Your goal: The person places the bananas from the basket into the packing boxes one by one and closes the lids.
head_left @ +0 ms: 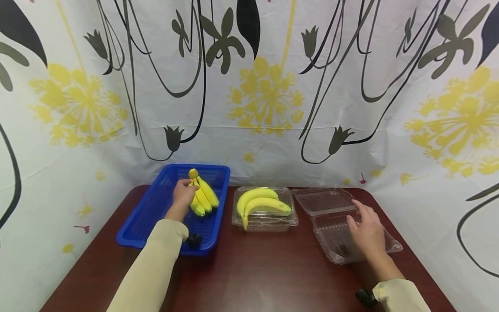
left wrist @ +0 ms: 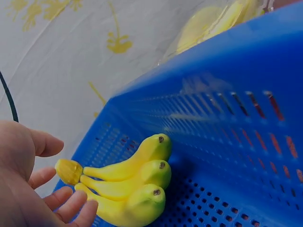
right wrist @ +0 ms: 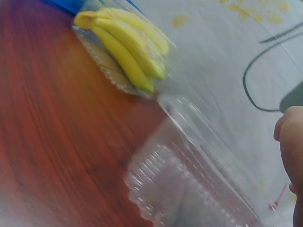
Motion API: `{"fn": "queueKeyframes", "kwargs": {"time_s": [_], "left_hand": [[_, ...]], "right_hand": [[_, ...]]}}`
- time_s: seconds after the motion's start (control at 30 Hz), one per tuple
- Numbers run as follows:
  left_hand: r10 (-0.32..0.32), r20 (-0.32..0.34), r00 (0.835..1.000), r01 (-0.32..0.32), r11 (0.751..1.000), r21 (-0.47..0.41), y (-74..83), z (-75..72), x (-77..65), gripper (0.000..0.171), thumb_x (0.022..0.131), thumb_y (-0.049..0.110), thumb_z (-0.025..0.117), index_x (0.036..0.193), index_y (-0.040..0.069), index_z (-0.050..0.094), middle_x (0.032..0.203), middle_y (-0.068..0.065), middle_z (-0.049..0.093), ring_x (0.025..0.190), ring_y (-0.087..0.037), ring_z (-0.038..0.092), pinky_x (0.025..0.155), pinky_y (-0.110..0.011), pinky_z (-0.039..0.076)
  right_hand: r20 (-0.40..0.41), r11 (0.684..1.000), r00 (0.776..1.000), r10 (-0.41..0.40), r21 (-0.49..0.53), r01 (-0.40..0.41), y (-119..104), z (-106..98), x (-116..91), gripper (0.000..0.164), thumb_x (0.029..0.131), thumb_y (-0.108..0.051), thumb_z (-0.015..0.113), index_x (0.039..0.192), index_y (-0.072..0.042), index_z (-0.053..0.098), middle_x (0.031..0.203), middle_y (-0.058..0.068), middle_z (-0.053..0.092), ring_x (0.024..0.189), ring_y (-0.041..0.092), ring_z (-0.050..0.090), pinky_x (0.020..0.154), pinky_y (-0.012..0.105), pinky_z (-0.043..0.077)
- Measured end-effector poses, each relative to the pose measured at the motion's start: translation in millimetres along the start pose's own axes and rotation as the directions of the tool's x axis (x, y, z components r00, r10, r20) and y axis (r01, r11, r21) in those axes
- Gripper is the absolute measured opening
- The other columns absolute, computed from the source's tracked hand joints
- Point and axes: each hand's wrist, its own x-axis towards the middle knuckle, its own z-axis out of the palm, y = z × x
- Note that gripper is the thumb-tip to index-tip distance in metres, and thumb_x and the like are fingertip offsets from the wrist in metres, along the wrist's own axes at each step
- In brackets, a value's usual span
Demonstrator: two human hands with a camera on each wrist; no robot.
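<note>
A bunch of yellow bananas (head_left: 203, 197) with greenish tips lies in a blue plastic basket (head_left: 134, 225) on the left. My left hand (head_left: 184, 195) is at the bunch's stem end; in the left wrist view its fingers (left wrist: 71, 201) are spread loosely beside the stem, not closed round it. On the right, a clear plastic clamshell box (head_left: 331, 238) stands with its lid (head_left: 323, 201) folded back. Over that box's right side is my right hand (head_left: 368, 229), fingers relaxed and holding nothing. Only an edge of this hand shows in the right wrist view.
Between basket and opened box stands another clear plastic box (head_left: 265, 225) with bananas (head_left: 259, 203) in it. All rest on a dark reddish-brown table (head_left: 249, 268). A white patterned cloth (head_left: 249, 151) hangs behind the table and along its sides.
</note>
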Motion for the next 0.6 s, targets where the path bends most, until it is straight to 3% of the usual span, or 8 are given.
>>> {"fn": "queueKeyframes", "kwargs": {"time_s": [0.1,0.23,0.47,0.6], "left_hand": [[-0.021,0.007,1.000,0.021,0.999,-0.030,-1.6,-1.8,2.8,0.051,0.098,0.014,0.051,0.144,-0.001,0.035,0.145,-0.023,0.036,0.130,-0.040,0.039,0.102,-0.052,0.037],[-0.070,0.001,0.998,0.069,0.994,-0.082,-6.5,-2.6,5.9,0.052,0.098,0.013,0.049,0.144,-0.005,0.033,0.144,-0.026,0.035,0.132,-0.042,0.036,0.104,-0.053,0.036],[-0.161,0.030,0.987,0.163,0.968,-0.191,-18.1,-3.6,10.4,0.063,0.097,0.012,0.048,0.151,-0.003,0.018,0.153,-0.026,0.021,0.139,-0.044,0.025,0.104,-0.061,0.032],[-0.199,0.082,0.976,0.213,0.952,-0.221,-19.9,-3.5,9.3,0.072,0.097,0.011,0.047,0.155,0.002,0.004,0.157,-0.025,0.009,0.141,-0.044,0.019,0.101,-0.063,0.034]], "right_hand": [[0.015,0.998,1.000,0.020,-0.052,-0.019,10,-3,3,0.052,0.076,0.002,0.072,0.126,0.001,0.057,0.108,0.027,0.058,0.094,0.046,0.050,0.080,0.057,0.037],[0.096,0.988,0.991,0.088,-0.134,-0.075,22,-6,7,0.049,0.080,-0.003,0.070,0.126,0.003,0.055,0.117,0.031,0.053,0.106,0.051,0.044,0.090,0.060,0.032],[0.269,0.963,0.931,0.245,-0.175,-0.203,38,-15,14,0.054,0.086,-0.009,0.068,0.134,0.003,0.048,0.126,0.035,0.045,0.114,0.055,0.039,0.092,0.067,0.031],[0.342,0.967,0.905,0.252,-0.118,-0.224,49,-21,15,0.054,0.087,-0.009,0.069,0.134,0.006,0.046,0.126,0.037,0.044,0.115,0.056,0.039,0.091,0.069,0.032]]}}
